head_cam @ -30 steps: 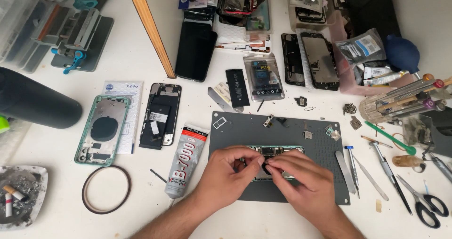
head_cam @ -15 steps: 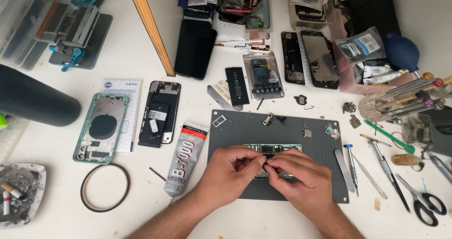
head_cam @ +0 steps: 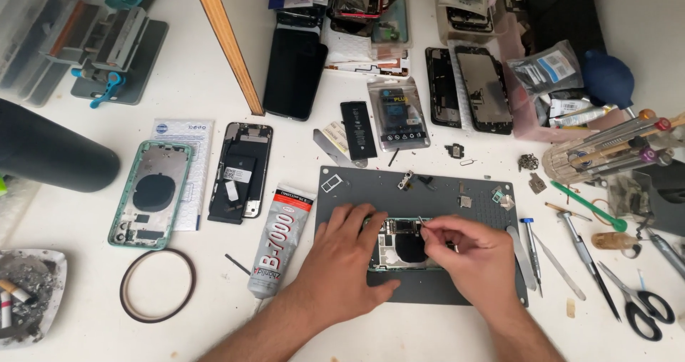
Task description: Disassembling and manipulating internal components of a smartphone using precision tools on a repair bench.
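Observation:
An opened phone body [head_cam: 399, 242] lies on a dark grey work mat [head_cam: 457, 191]. My left hand [head_cam: 342, 258] rests flat on the phone's left side and holds it down. My right hand [head_cam: 467, 251] hovers over the phone's right part, thumb and forefinger pinched on something small and thin near the phone's top edge; what it is I cannot make out. Small screws and metal parts [head_cam: 407, 181] lie on the mat's far half.
A glue tube [head_cam: 278, 239] lies left of the mat, a green phone frame [head_cam: 150, 194] and a black phone back [head_cam: 241, 169] further left. Screwdrivers, tweezers [head_cam: 564, 251] and scissors [head_cam: 638, 301] sit at the right. An ashtray [head_cam: 28, 291] and tape ring [head_cam: 157, 285] are near left.
My right hand has lifted slightly and shifted right, away from my left hand, with its fingers pinched. My left hand stays on the phone.

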